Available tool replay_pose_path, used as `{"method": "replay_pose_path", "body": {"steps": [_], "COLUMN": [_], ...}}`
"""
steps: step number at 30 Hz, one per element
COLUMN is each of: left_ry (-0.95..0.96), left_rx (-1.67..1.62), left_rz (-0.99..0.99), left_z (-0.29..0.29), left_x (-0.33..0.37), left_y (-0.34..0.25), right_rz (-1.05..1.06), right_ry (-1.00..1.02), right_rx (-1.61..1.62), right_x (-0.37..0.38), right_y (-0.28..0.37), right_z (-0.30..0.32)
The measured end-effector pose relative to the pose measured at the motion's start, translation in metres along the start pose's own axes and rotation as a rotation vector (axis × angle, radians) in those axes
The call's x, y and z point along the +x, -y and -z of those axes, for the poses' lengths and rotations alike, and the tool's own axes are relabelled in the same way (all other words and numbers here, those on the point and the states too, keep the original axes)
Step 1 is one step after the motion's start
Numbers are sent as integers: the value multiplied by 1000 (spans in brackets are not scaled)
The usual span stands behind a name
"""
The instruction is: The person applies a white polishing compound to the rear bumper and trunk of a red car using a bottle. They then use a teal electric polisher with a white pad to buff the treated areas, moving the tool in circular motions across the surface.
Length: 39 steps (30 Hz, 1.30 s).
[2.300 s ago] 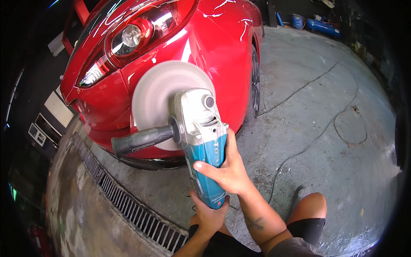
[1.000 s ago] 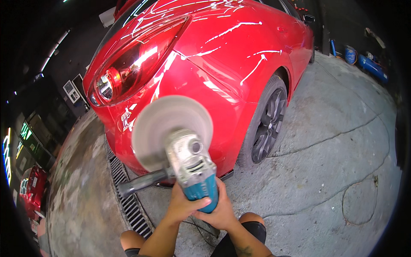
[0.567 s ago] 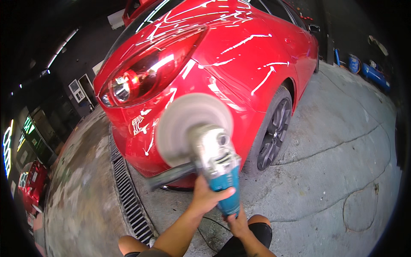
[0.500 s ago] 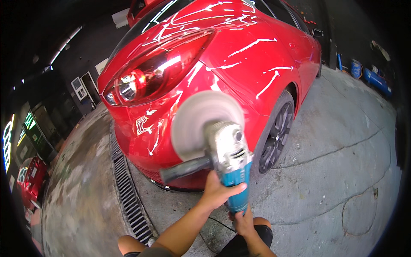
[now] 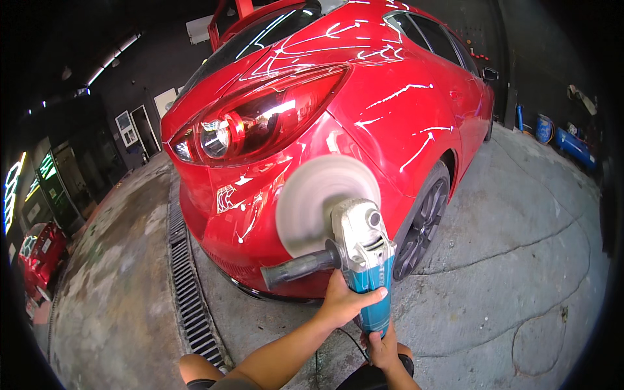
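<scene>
A rotary polisher (image 5: 372, 273) with a silver head and teal body is in both my hands. My left hand (image 5: 344, 302) wraps around the body just behind the head, thumb lying across the top. Lower down, my right hand (image 5: 383, 346) closes around the rear end. The round whitish pad (image 5: 312, 201) is blurred by spinning and lies against or just over the rear bumper corner of a red car (image 5: 409, 140); I cannot tell if they touch. A black side handle (image 5: 299, 268) sticks out to the left, ungripped. Above the pad is the tail light (image 5: 260, 127).
A dark rear wheel (image 5: 426, 224) stands right of the polisher. A drain grate (image 5: 188, 279) runs along the floor at left. A power cord (image 5: 354, 341) hangs between my legs, and a cable (image 5: 500, 250) crosses the grey floor. Blue tanks (image 5: 573, 148) stand far right.
In the picture, the polisher and both hands sit slightly lower and further right, as does the car, so the view has shifted. The grip is the same and the pad still spins.
</scene>
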<state>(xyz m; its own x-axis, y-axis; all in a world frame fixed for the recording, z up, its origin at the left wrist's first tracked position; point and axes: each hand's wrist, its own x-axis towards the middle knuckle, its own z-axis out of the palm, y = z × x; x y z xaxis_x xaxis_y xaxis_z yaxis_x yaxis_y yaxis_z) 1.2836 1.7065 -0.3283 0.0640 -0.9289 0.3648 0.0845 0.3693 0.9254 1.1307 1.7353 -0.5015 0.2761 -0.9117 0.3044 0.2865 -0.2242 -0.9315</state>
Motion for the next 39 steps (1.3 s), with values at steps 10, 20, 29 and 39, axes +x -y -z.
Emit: {"method": "replay_pose_path", "body": {"steps": [10,20,29,39], "left_ry": [-49,-72,-123,-148], "left_rx": [-308,-439,-568,-846], "left_rz": [-80,49,-56,-62], "left_z": [-33,-55,-73,-20], "left_x": [69,24,58,-8], "left_y": [-41,-9,-45,-46], "right_rz": [-18,-70,118,96], "right_ry": [11,-2,41,399], "right_rx": [-155,-406,-518,-922], "right_x": [68,30,70,45], "right_y": [110,112,183,278], "right_z": [29,81,81,36]}}
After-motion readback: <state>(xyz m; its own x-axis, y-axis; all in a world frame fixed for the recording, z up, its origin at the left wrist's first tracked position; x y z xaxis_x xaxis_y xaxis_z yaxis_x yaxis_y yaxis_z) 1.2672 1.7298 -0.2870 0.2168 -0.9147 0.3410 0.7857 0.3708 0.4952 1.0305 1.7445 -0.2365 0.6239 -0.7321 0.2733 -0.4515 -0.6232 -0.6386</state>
